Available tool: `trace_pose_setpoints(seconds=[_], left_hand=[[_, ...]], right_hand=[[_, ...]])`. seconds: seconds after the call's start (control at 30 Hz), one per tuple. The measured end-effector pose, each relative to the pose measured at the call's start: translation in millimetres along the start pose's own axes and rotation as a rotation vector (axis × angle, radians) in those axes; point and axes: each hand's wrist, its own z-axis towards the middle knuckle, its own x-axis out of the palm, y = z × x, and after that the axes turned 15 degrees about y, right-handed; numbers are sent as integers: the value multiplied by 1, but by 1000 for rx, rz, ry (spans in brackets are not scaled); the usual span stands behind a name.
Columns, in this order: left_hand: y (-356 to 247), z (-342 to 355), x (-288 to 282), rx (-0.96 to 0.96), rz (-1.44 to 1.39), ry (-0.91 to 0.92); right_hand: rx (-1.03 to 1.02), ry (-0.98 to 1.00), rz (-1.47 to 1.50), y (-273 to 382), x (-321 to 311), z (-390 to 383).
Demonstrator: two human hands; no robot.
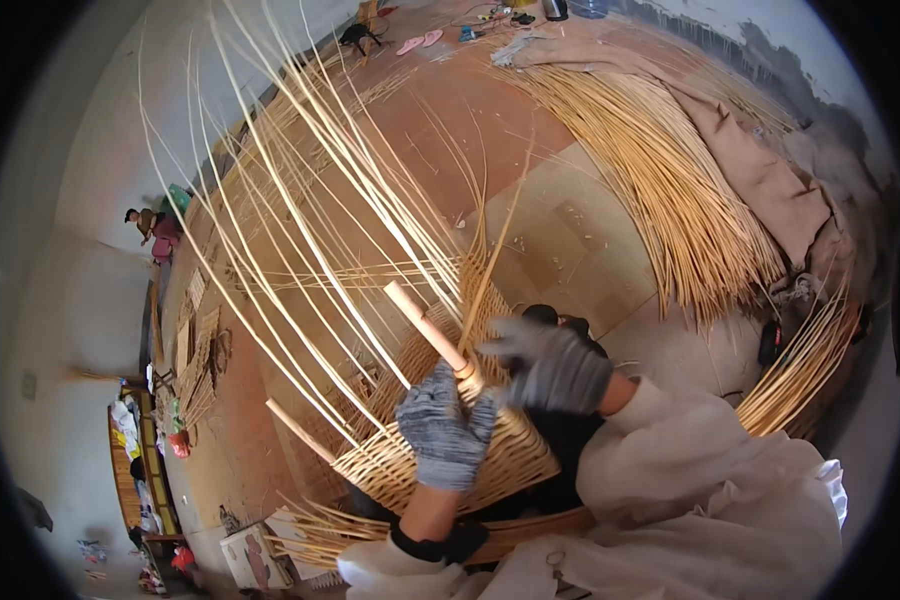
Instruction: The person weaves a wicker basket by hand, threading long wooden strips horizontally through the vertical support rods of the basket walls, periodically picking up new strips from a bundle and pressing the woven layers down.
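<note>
One head-worn fisheye view looks steeply down, close over the gloved hands and the basket (450, 440), with the floor (570, 240) beyond.

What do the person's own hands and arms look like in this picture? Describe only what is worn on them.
Both hands wear knitted work gloves in mottled grey and white: the left hand and the right hand. Below each glove a short stretch of bare forearm shows. The left arm has a dark band at the end of a loose, creased white sleeve, which covers both arms.
</note>
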Motion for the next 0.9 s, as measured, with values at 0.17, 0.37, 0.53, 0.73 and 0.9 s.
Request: trace_pose_setpoints(seconds=[0.17,0.37,0.53,0.73,0.9], left_hand=[[-32,9,-2,38,-51,-235],[-40,12,-1,76,-62,-102],[42,-70,-36,-145,121,-380],[56,-69,-37,-208,57,-56],[69,-62,-43,-213,117,120]], right_hand=[[127,-91,-553,-78,-24,46],[545,82,-819,-22,-80,53],[-103,155,-721,89,-20,40],[-3,546,-1221,76,27,80],[298,808,-942,83,26,100]])
